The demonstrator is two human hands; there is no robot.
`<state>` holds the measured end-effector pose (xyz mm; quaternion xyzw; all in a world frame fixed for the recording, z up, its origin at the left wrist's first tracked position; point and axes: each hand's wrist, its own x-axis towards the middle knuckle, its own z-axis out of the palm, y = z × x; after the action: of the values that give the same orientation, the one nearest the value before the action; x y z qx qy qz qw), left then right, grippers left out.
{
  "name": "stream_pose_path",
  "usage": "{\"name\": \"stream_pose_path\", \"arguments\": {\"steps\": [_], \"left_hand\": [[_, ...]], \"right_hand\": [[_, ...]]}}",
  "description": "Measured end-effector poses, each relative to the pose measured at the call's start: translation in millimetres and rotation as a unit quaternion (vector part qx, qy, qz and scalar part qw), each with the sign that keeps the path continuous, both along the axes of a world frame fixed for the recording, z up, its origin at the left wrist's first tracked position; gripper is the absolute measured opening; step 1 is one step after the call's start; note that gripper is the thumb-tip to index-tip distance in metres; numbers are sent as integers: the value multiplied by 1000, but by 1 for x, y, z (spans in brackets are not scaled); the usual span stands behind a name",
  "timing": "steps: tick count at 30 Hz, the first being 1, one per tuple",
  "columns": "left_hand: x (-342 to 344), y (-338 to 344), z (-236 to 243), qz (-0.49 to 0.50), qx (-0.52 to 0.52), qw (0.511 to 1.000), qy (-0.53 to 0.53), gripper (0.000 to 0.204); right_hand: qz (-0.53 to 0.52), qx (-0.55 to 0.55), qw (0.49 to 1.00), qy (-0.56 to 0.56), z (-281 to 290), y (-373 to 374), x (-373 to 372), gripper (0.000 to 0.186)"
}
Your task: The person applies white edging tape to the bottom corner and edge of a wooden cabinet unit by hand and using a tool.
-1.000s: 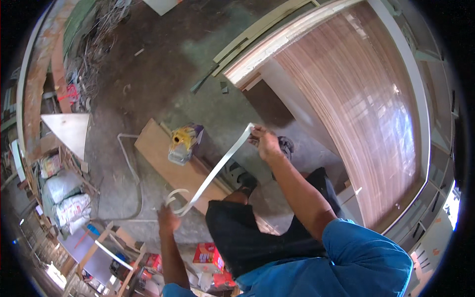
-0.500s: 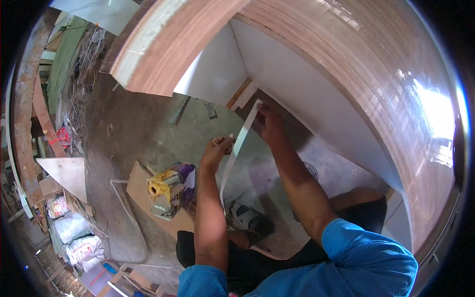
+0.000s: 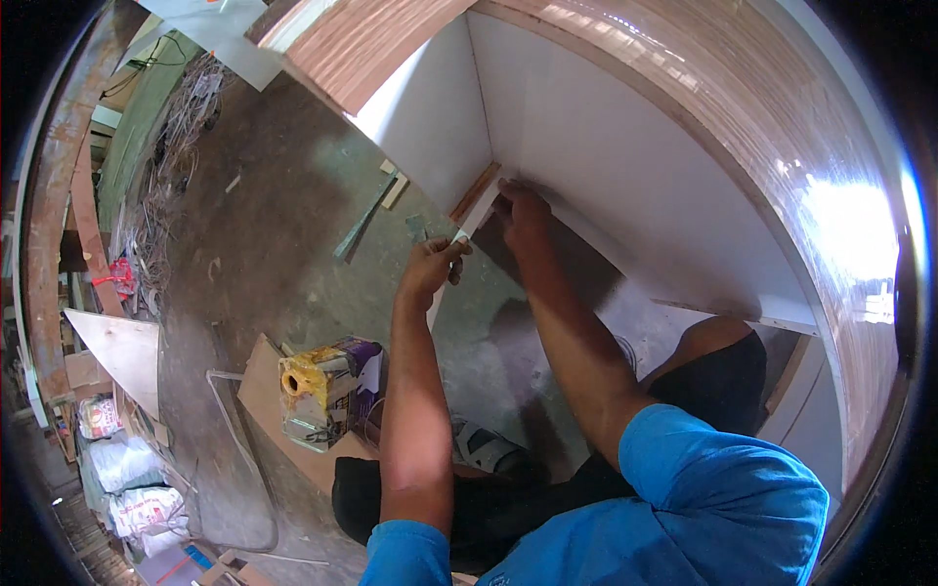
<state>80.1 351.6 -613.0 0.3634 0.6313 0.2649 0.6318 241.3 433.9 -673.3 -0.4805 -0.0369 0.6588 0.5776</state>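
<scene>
My left hand (image 3: 431, 267) grips a long, narrow white strip (image 3: 480, 211), fingers closed round it; its lower part hangs behind my left arm. My right hand (image 3: 523, 217) holds the strip further up and right, its fingertips at a narrow wooden edge (image 3: 473, 191) low in the cabinet, beside the inner corner. Whether the strip touches that edge I cannot tell. The cabinet has white inner panels (image 3: 625, 156) and a glossy wood-grain face (image 3: 713, 68) above and to the right of my hands.
A glue-smeared yellow and purple container (image 3: 308, 381) stands on a board (image 3: 256, 386) at lower left. Offcuts (image 3: 363, 230) lie on the concrete floor (image 3: 234, 244). A triangular panel (image 3: 122, 361), sacks (image 3: 132, 464) and stacked boards (image 3: 49, 234) line the left side. My sandalled foot (image 3: 484, 449) is below my hands.
I have leaned into the cabinet; both hands moved up. My left hand rose from the strip's coiled low end to near my right hand, which moved a little further toward the inner corner.
</scene>
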Motion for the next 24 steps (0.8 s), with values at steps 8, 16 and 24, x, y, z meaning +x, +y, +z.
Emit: {"name": "stream_pose_path", "arguments": {"steps": [8,16,24], "left_hand": [[4,4,2,46,13,998,37,25],[-1,10,-14,86,34,995,44,20],[-6,12,-19,93,20,995,37,24]], "right_hand": [[-24,-21,999,34,-1,6,-3,27],[-14,1,1000,-6,-12,13,-8,29],[-57,-24,998,0,0,13,-24,32]]}}
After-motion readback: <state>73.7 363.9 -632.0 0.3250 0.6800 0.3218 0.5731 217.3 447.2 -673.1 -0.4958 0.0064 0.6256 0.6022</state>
